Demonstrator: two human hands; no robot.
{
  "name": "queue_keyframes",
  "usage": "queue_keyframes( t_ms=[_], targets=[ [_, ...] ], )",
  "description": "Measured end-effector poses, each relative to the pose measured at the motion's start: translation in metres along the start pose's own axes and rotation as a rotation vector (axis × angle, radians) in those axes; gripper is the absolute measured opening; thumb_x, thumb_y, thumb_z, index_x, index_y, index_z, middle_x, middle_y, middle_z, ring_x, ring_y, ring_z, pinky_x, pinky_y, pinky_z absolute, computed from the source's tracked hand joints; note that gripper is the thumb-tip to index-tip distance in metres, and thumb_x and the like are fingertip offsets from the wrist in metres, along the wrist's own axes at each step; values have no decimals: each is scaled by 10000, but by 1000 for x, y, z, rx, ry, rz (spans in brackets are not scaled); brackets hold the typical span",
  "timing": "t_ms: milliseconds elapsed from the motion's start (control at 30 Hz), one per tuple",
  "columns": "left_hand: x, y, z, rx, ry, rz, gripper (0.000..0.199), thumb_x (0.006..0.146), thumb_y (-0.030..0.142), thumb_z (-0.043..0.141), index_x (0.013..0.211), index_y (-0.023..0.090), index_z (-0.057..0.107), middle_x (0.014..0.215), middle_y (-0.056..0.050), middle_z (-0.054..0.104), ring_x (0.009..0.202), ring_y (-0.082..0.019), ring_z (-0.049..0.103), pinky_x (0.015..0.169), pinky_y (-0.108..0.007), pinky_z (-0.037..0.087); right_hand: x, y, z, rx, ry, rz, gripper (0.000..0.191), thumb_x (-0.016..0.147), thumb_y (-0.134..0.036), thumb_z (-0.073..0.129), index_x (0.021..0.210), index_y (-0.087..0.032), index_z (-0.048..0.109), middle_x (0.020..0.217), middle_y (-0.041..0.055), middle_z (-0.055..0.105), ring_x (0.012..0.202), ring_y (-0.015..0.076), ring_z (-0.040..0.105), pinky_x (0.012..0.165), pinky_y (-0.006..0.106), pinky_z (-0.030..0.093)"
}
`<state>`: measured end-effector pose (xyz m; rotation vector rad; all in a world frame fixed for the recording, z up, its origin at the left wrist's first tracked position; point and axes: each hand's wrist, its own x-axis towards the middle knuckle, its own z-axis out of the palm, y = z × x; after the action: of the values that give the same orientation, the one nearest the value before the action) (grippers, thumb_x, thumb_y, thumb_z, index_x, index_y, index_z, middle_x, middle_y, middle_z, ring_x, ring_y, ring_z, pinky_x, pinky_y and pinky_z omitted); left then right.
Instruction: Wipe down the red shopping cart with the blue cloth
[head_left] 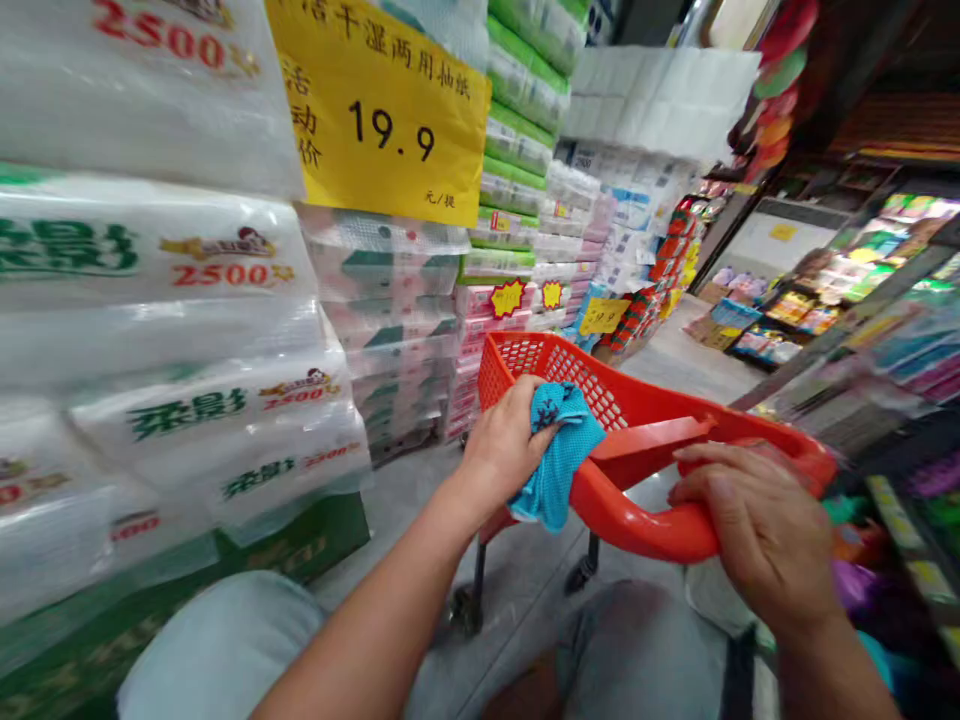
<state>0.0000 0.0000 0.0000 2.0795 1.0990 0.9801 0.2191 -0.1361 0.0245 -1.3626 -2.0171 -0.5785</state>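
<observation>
In front of me stands an orange-red plastic shopping cart [652, 535] with mesh sides and dark wheels. My left hand [510, 440] is closed on a bright blue cloth [562, 450] with dark markings, held against the left end of the cart's handle. Part of the handle is covered by the cloth. On the other side, my right hand [757, 520] has its fingers wrapped over the right part of the handle. Little of the cart's inside can be seen from here.
Stacked packs of tissue paper [195, 270] rise close on my left, with a yellow price sign [390, 110] on them. Blurred shelves of goods [907, 350] line the right. Grey floor [675, 345] runs ahead between them.
</observation>
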Motion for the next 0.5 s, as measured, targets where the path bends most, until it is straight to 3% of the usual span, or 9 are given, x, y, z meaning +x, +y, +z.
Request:
queue_keyframes(
  t_ms=[133, 267, 367, 500],
  targets=[
    [-22, 15, 11, -54, 128, 7, 394, 924, 443, 588, 1193, 188, 454, 1158, -95, 567, 1108, -260, 587, 1008, -470, 472, -2, -2, -3, 13, 15, 20, 314, 979, -169, 421, 785, -232, 660, 810, -6, 716, 989, 161, 655, 953, 320, 434],
    [-47, 16, 9, -172, 41, 137, 522, 919, 498, 583, 1357, 245, 453, 1313, -100, 457, 1234, -249, 501, 1095, -463, 429, -3, -4, -3, 15, 19, 34, 304, 972, -173, 431, 782, -234, 660, 828, -2, 720, 977, 172, 657, 936, 333, 441],
    [-57, 9, 3, -241, -27, 178, 530, 953, 412, 549, 1448, 299, 399, 1296, -82, 456, 1218, -217, 518, 1097, -421, 440, -5, -4, -4, 27, 8, 53, 305, 971, -181, 436, 780, -237, 667, 839, 2, 724, 980, 179, 655, 919, 341, 447],
    [-49, -5, 2, -155, -29, 315, 507, 929, 200, 510, 1426, 266, 434, 1263, -79, 506, 1191, -201, 534, 1061, -367, 462, -9, -1, -7, 35, 7, 71, 300, 966, -184, 441, 785, -238, 674, 847, 7, 718, 973, 182, 654, 911, 353, 453]
  ],
)
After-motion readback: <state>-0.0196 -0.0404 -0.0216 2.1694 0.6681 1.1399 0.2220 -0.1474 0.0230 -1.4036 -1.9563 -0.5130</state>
